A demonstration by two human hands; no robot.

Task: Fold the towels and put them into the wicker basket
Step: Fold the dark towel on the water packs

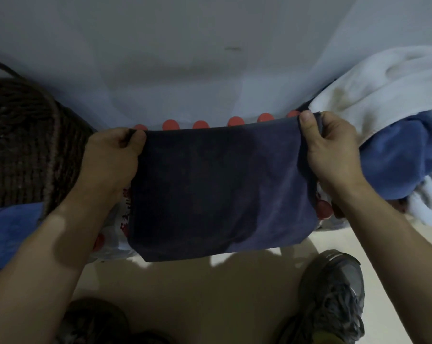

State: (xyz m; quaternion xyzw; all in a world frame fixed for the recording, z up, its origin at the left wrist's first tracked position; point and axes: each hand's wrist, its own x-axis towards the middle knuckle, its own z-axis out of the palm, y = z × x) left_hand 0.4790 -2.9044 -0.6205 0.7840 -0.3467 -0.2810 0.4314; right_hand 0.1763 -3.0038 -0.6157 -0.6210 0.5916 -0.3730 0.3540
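A dark basket [23,145] stands at the left, a heap of white and blue towels [383,135] at the right. Between them hangs a navy towel [217,189], its top corners pinched in the fingers of the left hand [113,155] and right hand [329,150].

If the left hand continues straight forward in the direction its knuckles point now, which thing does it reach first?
Probably the red-capped bottles just beyond the dark navy towel that the left hand pinches; the wall lies behind them. The wicker basket sits off to its side. Depth is unclear.
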